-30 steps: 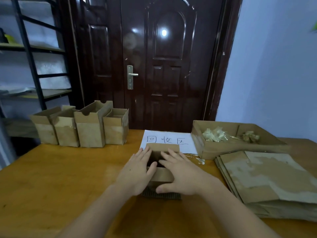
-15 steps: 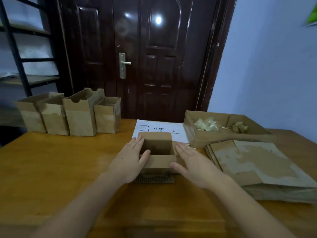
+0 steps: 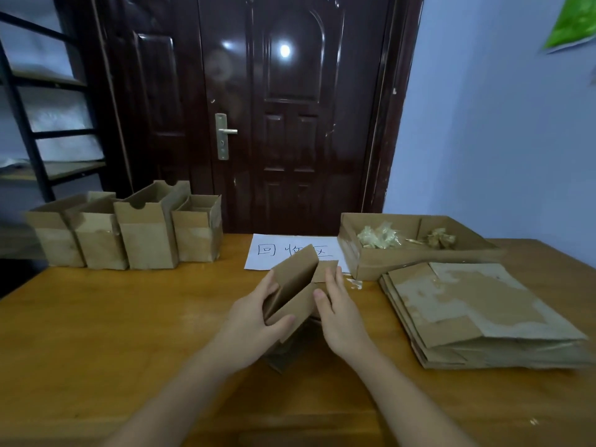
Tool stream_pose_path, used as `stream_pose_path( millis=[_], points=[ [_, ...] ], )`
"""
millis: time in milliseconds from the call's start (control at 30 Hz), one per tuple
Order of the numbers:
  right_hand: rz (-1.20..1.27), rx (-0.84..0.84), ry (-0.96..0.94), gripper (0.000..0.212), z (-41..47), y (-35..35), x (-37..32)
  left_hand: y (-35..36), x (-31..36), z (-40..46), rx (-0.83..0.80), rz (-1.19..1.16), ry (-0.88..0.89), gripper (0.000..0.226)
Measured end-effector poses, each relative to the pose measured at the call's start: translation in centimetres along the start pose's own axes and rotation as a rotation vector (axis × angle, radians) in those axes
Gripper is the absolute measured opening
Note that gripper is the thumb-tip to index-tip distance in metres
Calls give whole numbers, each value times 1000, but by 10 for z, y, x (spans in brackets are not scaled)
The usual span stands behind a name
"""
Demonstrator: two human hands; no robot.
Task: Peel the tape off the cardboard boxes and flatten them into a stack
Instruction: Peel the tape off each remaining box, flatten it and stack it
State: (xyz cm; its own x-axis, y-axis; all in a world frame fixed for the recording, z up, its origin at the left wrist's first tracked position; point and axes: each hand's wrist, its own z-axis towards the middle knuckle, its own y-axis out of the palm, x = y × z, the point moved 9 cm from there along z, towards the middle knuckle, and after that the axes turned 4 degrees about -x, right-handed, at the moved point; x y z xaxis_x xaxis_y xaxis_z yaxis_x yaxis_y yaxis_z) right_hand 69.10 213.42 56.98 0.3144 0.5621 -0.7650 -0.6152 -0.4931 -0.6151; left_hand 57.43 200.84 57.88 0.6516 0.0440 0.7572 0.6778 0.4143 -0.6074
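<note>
A small open cardboard box (image 3: 295, 290) sits skewed and partly collapsed at the middle of the wooden table (image 3: 113, 333). My left hand (image 3: 254, 321) grips its near left corner, thumb over the front wall. My right hand (image 3: 340, 312) presses flat against its right side, fingers straight. Several upright open boxes (image 3: 142, 235) stand in a row at the back left. A stack of flattened boxes (image 3: 477, 314) lies on the right.
A shallow cardboard tray (image 3: 380, 264) holding crumpled tape balls (image 3: 379, 238) sits behind the stack. A white sheet with handwriting (image 3: 277, 250) lies behind the box. A dark door stands beyond the table, a metal shelf at the left.
The box has gone from square and upright to slanted, leaning over to the right. My left hand now grips its corner, and my right hand has moved in against its right side.
</note>
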Motion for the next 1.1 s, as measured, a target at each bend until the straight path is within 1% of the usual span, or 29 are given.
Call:
stream_pose_path(
  millis=[67, 133, 200, 300, 333, 367, 400, 433, 467, 500, 567, 633, 667, 700, 733, 767, 800, 833, 900, 933, 967, 1033, 1100],
  points=[
    [101, 17, 6, 66, 3, -3, -8, 6, 8, -1, -35, 59, 15, 95],
    [202, 28, -5, 69, 8, -4, -16, 17, 23, -4, -62, 74, 86, 87],
    [259, 51, 15, 76, 11, -7, -22, 24, 34, -8, -51, 87, 120, 79],
    [373, 113, 128, 96, 9, -12, -14, 27, 36, -14, -17, 120, 126, 68],
    [403, 131, 174, 98, 7, -14, -9, 28, 36, -16, -19, 147, 126, 63],
    [437, 129, 216, 91, 6, -12, -3, 30, 36, -17, -19, 175, 128, 59],
    [490, 106, 253, 72, 6, -10, 3, 31, 36, -18, -15, 202, 134, 57],
    [557, 77, 291, 47, 6, -6, 6, 32, 38, -18, -11, 222, 143, 57],
    [616, 62, 328, 27, 3, -5, 8, 33, 39, -17, -18, 228, 146, 57],
    [655, 61, 361, 19, 1, -6, 9, 35, 39, -16, -38, 207, 137, 57],
    [654, 57, 400, 18, -3, -11, 10, 36, 37, -13, -93, 65, 100, 58],
    [639, 55, 392, 21, -4, -17, 7, 29, 39, -9, -77, -137, 81, 57],
    [657, 56, 383, 22, -5, -19, 5, 21, 40, -7, -15, -231, 74, 52],
    [690, 58, 368, 22, -5, -21, 2, 11, 37, -4, 79, -316, 58, 44],
    [727, 62, 349, 22, -4, -23, 0, 2, 31, -1, 184, -379, 24, 35],
    [757, 59, 326, 22, -3, -25, -2, -7, 23, 2, 272, -411, -25, 30],
    [780, 47, 300, 20, -3, -27, -6, -12, 15, 5, 325, -417, -82, 31],
    [802, 28, 269, 18, -2, -28, -10, -14, 8, 7, 334, -420, -146, 36],
    [849, -4, 224, 13, -1, -29, -15, -10, -6, 10, 284, -477, -302, 60],
    [879, -11, 214, 11, -2, -29, -17, -7, -13, 9, 255, -550, -386, 70],
    [916, -13, 206, 12, -2, -30, -18, -2, -20, 6, 225, -650, -459, 75],
    [960, -28, 176, 19, -2, -33, -21, 11, -31, 2, 123, -842, -563, 75],
    [954, -50, 149, 38, -1, -35, -24, 14, -33, -2, 52, -911, -573, 63]
  ],
)
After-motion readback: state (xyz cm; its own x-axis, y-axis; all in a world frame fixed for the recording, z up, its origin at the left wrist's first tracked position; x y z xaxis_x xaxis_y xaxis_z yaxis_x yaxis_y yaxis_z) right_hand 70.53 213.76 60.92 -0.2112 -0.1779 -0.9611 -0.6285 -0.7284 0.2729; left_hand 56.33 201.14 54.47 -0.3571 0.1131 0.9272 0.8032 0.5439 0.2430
